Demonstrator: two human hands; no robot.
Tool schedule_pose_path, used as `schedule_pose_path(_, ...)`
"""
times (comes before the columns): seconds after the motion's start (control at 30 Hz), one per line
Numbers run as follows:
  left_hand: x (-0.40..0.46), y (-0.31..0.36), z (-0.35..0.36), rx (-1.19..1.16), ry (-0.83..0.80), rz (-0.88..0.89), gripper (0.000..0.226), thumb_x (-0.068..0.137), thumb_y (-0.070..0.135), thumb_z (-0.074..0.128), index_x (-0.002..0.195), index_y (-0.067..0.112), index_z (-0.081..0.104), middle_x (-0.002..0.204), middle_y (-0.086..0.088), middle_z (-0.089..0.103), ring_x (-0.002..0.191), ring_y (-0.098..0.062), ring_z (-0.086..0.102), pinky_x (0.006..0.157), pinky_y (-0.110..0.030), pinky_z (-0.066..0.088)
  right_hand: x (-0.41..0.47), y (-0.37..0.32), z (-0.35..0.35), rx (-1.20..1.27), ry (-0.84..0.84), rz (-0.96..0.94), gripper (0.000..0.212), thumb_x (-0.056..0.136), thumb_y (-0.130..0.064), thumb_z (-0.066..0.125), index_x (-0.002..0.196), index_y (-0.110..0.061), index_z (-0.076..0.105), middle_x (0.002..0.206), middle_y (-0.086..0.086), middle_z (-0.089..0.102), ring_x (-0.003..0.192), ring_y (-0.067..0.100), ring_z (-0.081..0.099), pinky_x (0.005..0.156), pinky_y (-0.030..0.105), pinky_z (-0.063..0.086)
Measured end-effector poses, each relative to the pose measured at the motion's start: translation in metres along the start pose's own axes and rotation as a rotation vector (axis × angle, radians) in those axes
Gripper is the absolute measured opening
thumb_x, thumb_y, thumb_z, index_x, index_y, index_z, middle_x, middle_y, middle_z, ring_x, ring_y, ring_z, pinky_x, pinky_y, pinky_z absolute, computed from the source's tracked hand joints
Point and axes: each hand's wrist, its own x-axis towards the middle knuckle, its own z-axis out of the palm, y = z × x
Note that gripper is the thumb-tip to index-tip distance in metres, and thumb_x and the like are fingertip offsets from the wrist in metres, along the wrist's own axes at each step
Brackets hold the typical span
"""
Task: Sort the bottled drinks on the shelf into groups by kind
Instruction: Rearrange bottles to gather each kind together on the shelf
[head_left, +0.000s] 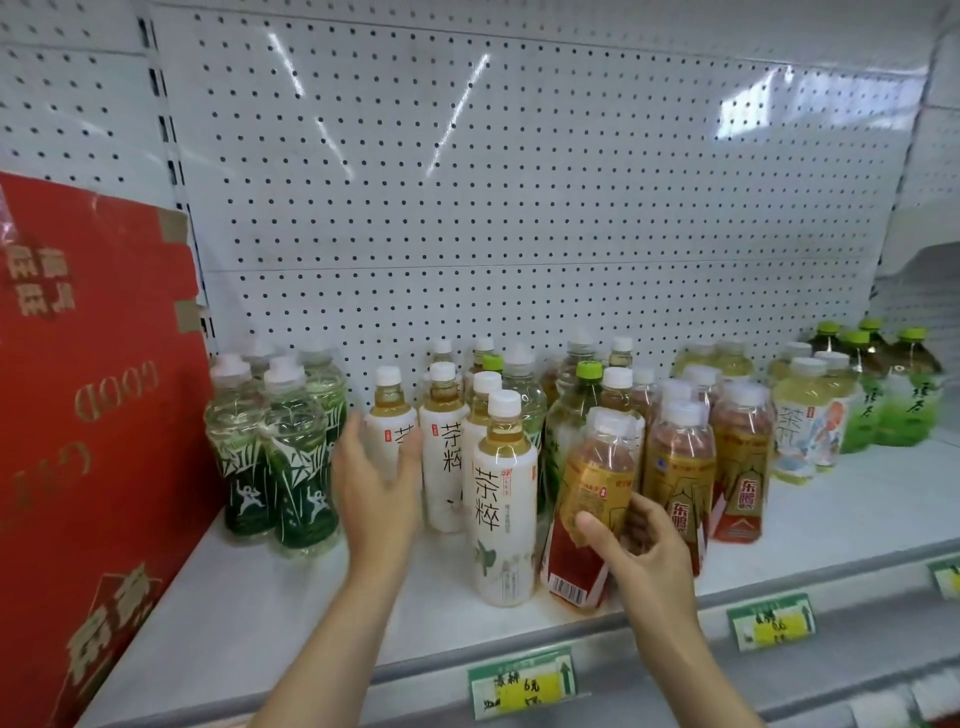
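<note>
bottled drinks stand mixed on the white shelf (291, 613); our right hand (636, 551) has its fingers (592, 527) wrapped round a tilted gold-label bottle (592, 512) at the front, btwn a white-label tea bottle (505, 499) & other gold ones. left hand (376, 486) w/ fingers loose & spread, at another white-label bottle (390, 415), beside green bottles (270, 447).

On the white metal shelf (270, 613) the clear plastic bottles with dark green labels (275, 457) stand upright at the left. Beside them, the white-labelled tea bottles with white caps (501, 499) stand upright in the middle, one nearer to the front edge. One amber drink bottle with orange and red label (589, 509) tilts to the left, held at its lower part. More amber bottles (727, 457) stand just right of it. Pale green bottles with lime caps (904, 400) stand at far right.
</note>
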Motion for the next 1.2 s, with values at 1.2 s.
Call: schedule_pose_path(1.2,0.108,-0.037,0.016,0.043,-0.264,-0.073,0.078,0.087,0.009,0.076,0.151,0.031,0.038,0.123,0.014,0.056,0.119,-0.017,0.056,0.104,-0.041,0.046,0.023,0.018,0.008,-0.095,-0.192,-0.058,0.054,0.068,-0.037,0.086,0.113,-0.052,0.06,0.106,-0.02,0.074,0.101,-0.002,0.068,0.091,0.022,0.05)
